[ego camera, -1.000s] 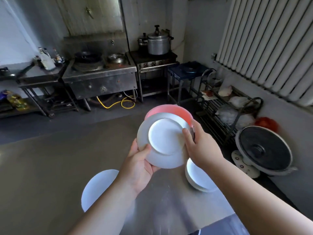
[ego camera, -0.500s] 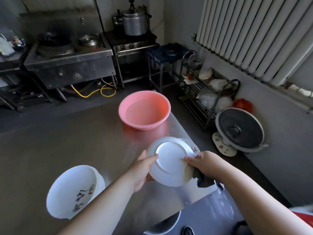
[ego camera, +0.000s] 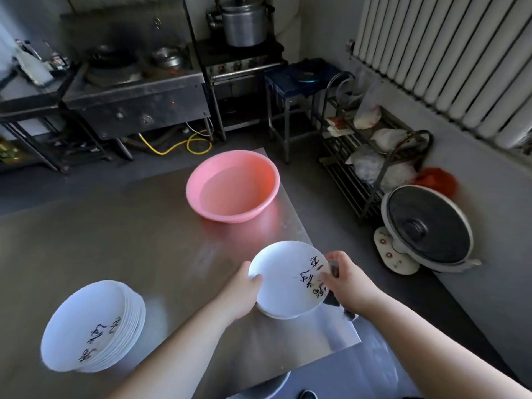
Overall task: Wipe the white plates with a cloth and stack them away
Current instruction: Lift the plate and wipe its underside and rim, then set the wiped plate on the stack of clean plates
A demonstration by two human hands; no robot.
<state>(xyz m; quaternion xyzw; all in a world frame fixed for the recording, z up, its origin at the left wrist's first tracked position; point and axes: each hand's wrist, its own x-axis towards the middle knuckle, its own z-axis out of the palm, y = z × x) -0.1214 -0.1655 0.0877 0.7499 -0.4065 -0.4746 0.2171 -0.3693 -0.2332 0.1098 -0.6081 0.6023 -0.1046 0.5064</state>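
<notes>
One plate (ego camera: 285, 280) in left grip (ego camera: 241, 292), probably right grip (ego camera: 349, 283)

Your steel table (ego camera: 121, 243) fills the lower left of the view. Its brushed top is dull and faintly streaked, and its right edge runs from beside the basin down to the near corner. Three things sit directly on it. The pink basin (ego camera: 233, 187) stands at the far right corner and throws a reddish sheen on the metal just in front of it. A stack of white plates (ego camera: 92, 326), with black writing on the top one, sits close to you on the left. A low stack (ego camera: 276, 314) sits near the right front corner, mostly hidden under a tilted plate (ego camera: 285, 277).
</notes>
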